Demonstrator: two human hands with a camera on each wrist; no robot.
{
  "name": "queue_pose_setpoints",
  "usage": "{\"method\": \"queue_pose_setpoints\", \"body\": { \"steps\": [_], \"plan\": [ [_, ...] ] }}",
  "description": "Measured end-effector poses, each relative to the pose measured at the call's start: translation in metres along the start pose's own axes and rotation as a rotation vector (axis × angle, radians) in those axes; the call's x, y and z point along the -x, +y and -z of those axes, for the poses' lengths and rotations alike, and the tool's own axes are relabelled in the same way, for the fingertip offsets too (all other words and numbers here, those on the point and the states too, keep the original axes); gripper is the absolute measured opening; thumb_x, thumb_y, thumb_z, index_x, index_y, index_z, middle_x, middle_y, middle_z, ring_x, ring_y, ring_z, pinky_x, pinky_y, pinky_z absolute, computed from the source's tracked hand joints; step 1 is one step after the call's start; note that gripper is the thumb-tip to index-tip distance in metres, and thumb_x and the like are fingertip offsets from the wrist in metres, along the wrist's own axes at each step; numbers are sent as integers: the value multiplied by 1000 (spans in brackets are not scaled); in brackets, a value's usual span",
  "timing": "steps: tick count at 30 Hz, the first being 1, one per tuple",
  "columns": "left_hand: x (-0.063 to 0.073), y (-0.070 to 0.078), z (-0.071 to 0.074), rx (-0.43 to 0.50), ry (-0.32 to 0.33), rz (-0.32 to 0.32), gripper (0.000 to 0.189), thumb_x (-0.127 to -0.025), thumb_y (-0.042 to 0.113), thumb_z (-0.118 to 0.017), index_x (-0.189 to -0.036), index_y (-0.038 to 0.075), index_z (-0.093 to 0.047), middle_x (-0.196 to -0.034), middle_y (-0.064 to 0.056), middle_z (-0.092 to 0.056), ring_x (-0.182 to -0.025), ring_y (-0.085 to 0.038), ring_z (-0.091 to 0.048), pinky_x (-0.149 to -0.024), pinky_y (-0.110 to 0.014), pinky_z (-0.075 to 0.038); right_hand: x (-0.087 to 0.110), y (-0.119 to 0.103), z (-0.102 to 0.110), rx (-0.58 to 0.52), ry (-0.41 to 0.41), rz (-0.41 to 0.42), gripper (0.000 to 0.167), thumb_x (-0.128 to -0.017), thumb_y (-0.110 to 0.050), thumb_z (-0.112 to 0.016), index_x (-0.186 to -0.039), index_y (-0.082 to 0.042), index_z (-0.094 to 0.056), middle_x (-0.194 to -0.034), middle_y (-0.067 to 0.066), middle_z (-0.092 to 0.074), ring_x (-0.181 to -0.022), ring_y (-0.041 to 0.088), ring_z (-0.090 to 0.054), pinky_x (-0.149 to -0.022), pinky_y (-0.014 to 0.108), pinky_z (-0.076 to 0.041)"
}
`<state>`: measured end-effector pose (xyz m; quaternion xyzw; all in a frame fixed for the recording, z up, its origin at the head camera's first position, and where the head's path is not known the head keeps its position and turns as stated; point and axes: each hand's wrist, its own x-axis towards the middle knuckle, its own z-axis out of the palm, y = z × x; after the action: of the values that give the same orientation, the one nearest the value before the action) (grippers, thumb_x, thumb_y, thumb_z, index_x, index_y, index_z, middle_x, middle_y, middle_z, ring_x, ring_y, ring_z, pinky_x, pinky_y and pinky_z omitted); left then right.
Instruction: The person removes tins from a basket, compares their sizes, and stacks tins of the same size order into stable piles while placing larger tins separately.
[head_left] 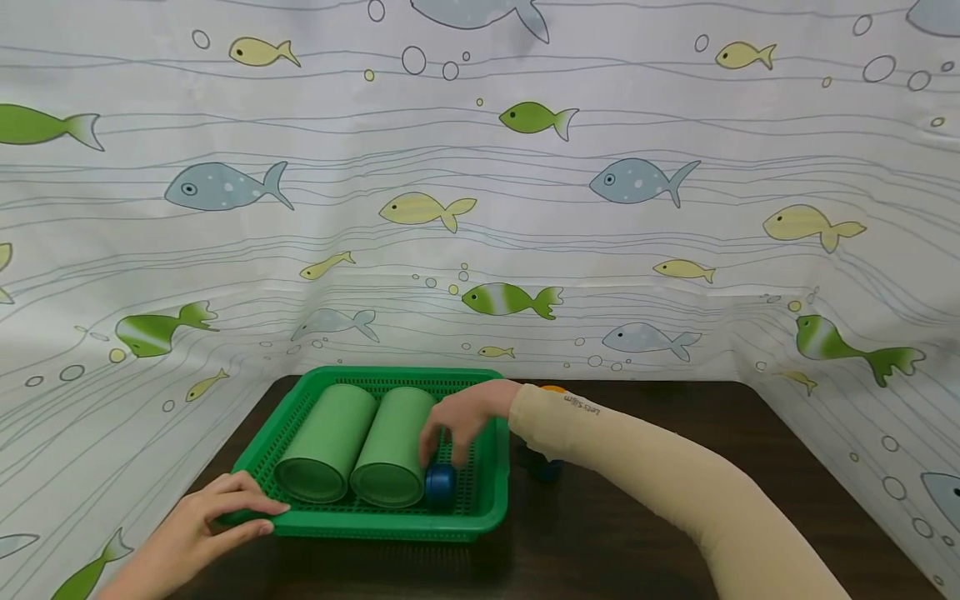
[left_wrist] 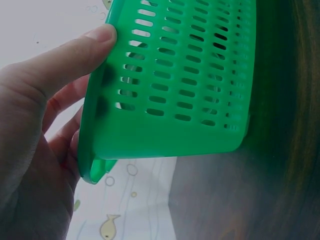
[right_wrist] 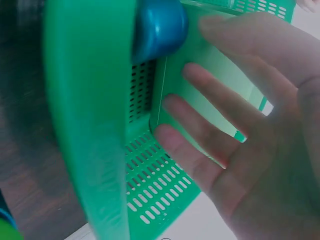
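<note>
A green plastic basket (head_left: 390, 522) with slotted walls stands on the dark table. My left hand (head_left: 198, 521) pinches its front left corner; the left wrist view shows the thumb (left_wrist: 102, 37) on the outer side of the rim and fingers behind it. Two light green cylinders (head_left: 330, 433) lie side by side inside, their round ends facing me. A small shiny blue rounded object (head_left: 440, 485) sits in the basket to their right. Over it hovers my right hand (head_left: 463, 417), fingers spread and holding nothing, the fingertips beside the right cylinder (right_wrist: 215, 75).
Right of the basket, partly hidden by my right sleeve (head_left: 645, 450), are an orange item (head_left: 553, 388) and a dark blue one (head_left: 546, 471). A white sheet printed with fish (head_left: 525, 208) encloses the table (head_left: 675, 533) at the back and sides.
</note>
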<state>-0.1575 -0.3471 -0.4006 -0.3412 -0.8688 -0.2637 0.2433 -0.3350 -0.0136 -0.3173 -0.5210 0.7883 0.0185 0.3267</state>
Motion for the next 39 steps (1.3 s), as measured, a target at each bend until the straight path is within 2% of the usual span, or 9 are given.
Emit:
{"method": "queue_pose_setpoints", "body": {
  "steps": [6, 13, 19, 27, 34, 39],
  "plan": [
    [1, -3, -1, 6, 3, 3, 49, -66, -7, -82, -105, 22, -75, -97, 25, -56, -84, 8, -50, -67, -11, -39, -6, -4, 2, 15, -34, -47, 45, -90, -16, -72, -131, -31, -63, -143, -8, -53, -135, 9, -46, -103, 22, -44],
    [6, -10, -6, 111, 25, -37, 50, -67, -13, -79, -108, 16, -75, -94, 12, -58, -83, 4, -49, -64, -14, -36, -12, -11, -2, 27, -65, -114, 45, -87, -19, -76, -128, -34, -64, -144, -11, -52, -139, 9, -44, -106, 26, -43],
    [6, -10, -6, 90, 19, -34, 50, -67, -11, -80, -108, 18, -75, -94, 15, -58, -83, 5, -50, -64, -13, -37, -15, -12, -2, 30, -84, -137, 45, -87, -17, -77, -127, -33, -65, -143, -12, -53, -136, 7, -46, -103, 24, -44],
    [7, -10, -6, 110, 20, -36, 50, -67, -12, -79, -108, 16, -75, -94, 12, -58, -83, 4, -50, -65, -14, -37, -23, -9, -5, -27, -117, -160, 48, -86, -11, -77, -128, -29, -65, -145, -9, -52, -136, 7, -46, -93, 22, -50],
    [8, -8, -5, 88, 19, -34, 51, -67, -12, -79, -108, 18, -74, -94, 12, -59, -84, 4, -49, -66, -14, -37, -32, -10, -12, -49, -186, -203, 56, -86, -11, -77, -137, -29, -59, -140, -8, -56, -119, 8, -58, -96, 30, -53],
    [6, -8, -5, 93, 15, -34, 51, -67, -12, -79, -109, 17, -74, -94, 13, -58, -84, 4, -49, -66, -14, -37, -36, -9, -12, -73, -197, -253, 54, -87, -10, -76, -134, -32, -61, -133, -6, -60, -109, 12, -65, -96, 32, -54]
  ]
}}
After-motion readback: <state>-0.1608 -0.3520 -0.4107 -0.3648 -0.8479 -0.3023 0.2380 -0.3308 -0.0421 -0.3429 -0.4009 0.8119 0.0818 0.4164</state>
